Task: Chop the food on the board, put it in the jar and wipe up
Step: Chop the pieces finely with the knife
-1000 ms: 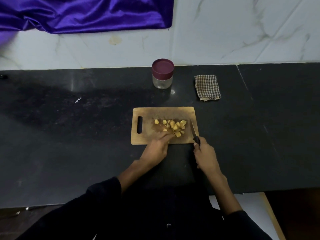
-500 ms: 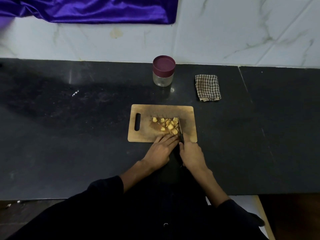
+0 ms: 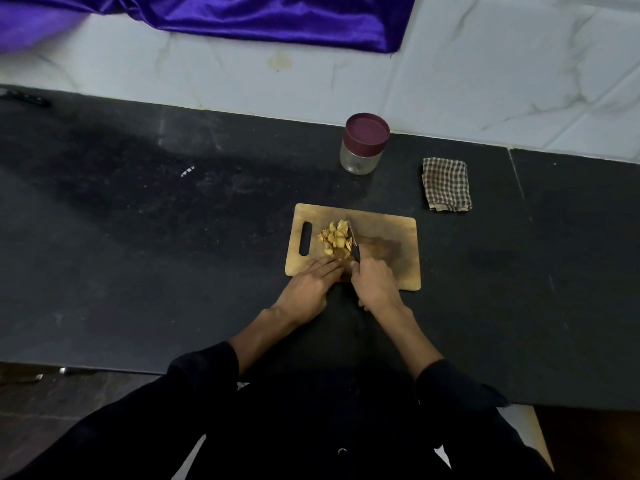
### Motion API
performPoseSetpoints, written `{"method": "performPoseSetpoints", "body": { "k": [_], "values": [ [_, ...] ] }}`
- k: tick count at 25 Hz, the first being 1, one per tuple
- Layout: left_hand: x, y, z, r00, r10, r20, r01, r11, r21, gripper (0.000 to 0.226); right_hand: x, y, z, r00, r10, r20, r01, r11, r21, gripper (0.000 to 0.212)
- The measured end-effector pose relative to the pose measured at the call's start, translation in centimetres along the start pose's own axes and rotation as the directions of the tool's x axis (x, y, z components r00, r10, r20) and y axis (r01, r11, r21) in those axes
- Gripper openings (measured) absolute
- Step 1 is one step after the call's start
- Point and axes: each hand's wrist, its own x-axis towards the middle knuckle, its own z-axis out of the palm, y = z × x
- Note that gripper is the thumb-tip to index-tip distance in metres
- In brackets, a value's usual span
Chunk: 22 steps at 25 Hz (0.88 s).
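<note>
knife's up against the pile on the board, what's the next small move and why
Probably lay the knife down and open the jar. The food pieces already sit heaped left of the blade, near the left hand, but the jar's lid is on, so nothing can go in yet.

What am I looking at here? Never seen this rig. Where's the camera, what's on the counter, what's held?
No machine: a person works with bare hands. The single picture comes from a wide-angle camera on their head, looking forward and down, so the arms enter from the bottom. On the dark counter lies a wooden board with a heap of yellowish food. Behind it stand a jar with its lid on and, to its right, a folded checked cloth. The right hand grips a knife, blade against the heap. The left hand rests flat at the board's near edge, holding nothing.
</note>
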Motion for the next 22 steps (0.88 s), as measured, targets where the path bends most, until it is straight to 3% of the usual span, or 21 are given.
{"method": "performPoseSetpoints", "body": {
  "k": [6,17,22],
  "values": [
    [-0.1,-0.2,0.1,0.999,-0.011,-0.041,0.007,0.996,-0.090,0.061,-2.4,3.2,-0.9,0.992,0.129,-0.014,-0.127,0.989,0.079,0.038],
    [-0.5,-0.4,1.2,0.983,-0.042,-0.181,0.009,0.983,-0.181,0.044,-3.3,4.6,-1.8,0.993,0.048,0.104,-0.064,0.986,0.154,0.033],
    [0.4,0.2,0.1,0.947,-0.178,-0.266,0.090,0.946,-0.312,0.035,-2.0,6.2,-2.9,0.993,0.050,0.111,-0.077,0.965,0.252,0.031]
  ]
}}
